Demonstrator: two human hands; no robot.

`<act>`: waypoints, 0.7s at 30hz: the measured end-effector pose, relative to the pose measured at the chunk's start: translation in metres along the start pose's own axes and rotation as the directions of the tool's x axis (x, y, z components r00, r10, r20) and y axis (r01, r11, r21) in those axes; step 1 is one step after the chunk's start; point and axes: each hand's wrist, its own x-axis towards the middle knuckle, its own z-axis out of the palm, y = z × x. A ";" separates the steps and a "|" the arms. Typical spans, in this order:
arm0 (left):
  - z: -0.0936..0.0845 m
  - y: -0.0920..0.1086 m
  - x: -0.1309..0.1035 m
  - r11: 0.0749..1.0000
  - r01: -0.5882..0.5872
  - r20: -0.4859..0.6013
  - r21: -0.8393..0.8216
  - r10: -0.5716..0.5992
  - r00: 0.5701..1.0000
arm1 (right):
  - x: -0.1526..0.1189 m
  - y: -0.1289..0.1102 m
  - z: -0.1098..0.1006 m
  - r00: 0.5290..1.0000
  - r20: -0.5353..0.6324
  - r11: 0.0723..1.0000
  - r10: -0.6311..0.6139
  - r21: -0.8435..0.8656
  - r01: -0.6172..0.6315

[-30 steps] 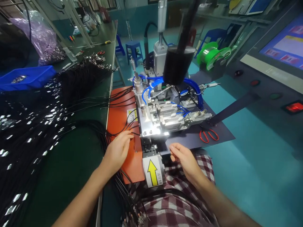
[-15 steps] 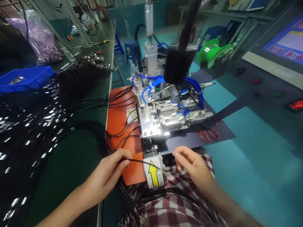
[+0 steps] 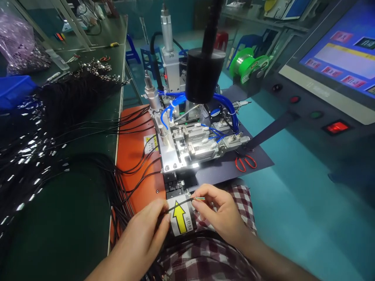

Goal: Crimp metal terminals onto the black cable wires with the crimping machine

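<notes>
A: Where is the black cable (image 3: 182, 204), and how is it held?
B: It crosses above the arrow label (image 3: 182, 220), coloured wires (image 3: 200, 198) rightmost; the left hand (image 3: 148, 228) is closed around the sheath, the right hand (image 3: 219, 207) pinching the wire end between thumb and fingertip

A: What writing is legible?
B: "运行方向", beside the yellow arrow; the small print of the warning label (image 3: 150, 144) on the orange board (image 3: 136, 179) is unreadable

A: And edges, room?
B: A gap separates both hands from the machine (image 3: 199, 142)'s silver front edge; rightward, the grey plate (image 3: 215, 177), bearing red-handled scissors (image 3: 240, 164), ends above the floor (image 3: 288, 187)
</notes>
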 end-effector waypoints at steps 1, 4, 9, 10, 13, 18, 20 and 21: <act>0.002 0.005 0.002 1.000 -0.023 -0.014 -0.020 0.023 1.000 | 0.000 0.000 0.001 1.000 0.002 1.000 -0.018 0.002 0.018; 0.008 0.019 0.014 0.984 -0.102 -0.050 -0.147 0.095 0.994 | -0.001 -0.003 0.002 0.999 0.010 0.999 -0.054 0.000 0.054; 0.012 0.023 0.030 0.928 -0.055 -0.053 -0.369 0.038 0.998 | 0.001 -0.004 -0.009 0.996 0.082 0.990 0.034 0.135 -0.044; 0.013 0.022 0.031 0.915 -0.028 -0.048 -0.402 0.009 0.999 | 0.003 -0.002 -0.010 0.994 0.095 0.981 0.057 0.181 -0.074; 0.014 0.019 0.032 0.886 0.012 -0.046 -0.464 -0.038 0.998 | 0.007 0.002 -0.011 0.990 0.107 0.949 0.095 0.289 -0.122; 0.017 0.018 0.031 0.879 0.011 -0.077 -0.476 -0.055 0.995 | 0.011 0.011 -0.002 0.985 0.136 0.887 0.109 0.434 -0.158; 0.018 0.018 0.032 0.862 -0.012 -0.081 -0.507 -0.034 0.996 | 0.010 0.013 0.002 0.984 0.145 0.886 0.106 0.435 -0.160; 0.018 0.019 0.032 0.846 -0.024 -0.081 -0.533 -0.022 0.996 | 0.009 0.014 0.005 0.985 0.139 0.894 0.099 0.422 -0.149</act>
